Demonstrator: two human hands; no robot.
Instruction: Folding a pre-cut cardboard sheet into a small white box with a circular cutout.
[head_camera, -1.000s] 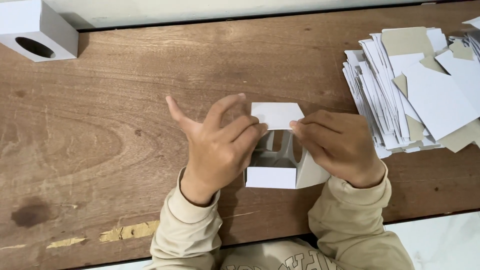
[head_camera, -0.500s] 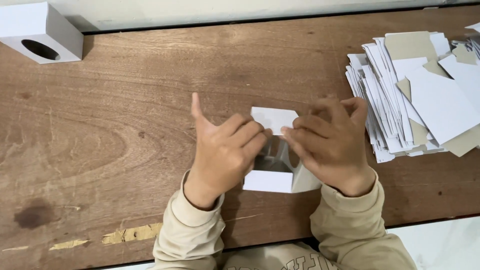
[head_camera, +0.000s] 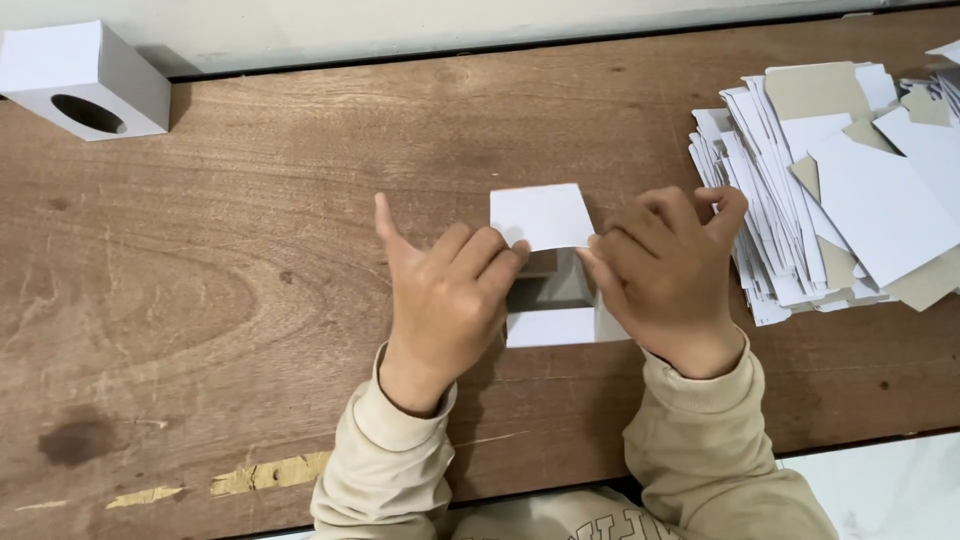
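A small white cardboard box (head_camera: 545, 270), half folded, lies on the wooden table (head_camera: 250, 260) in front of me. Its top flap stands open toward the far side and its brown inside shows. My left hand (head_camera: 445, 295) grips the box's left side, thumb stuck out to the left. On the box's right side my right hand (head_camera: 665, 280) pinches the wall with bent fingers. Both sleeves are beige.
A loose heap of flat white and brown cardboard blanks (head_camera: 840, 190) lies at the right, just beyond my right hand. A finished white box with an oval hole (head_camera: 80, 85) stands at the far left corner. A pale wall edge runs behind the table.
Both hands have shifted slightly apart on the box. The top flap is now more exposed and flatter, and my right hand's fingers have curled in along the right wall.
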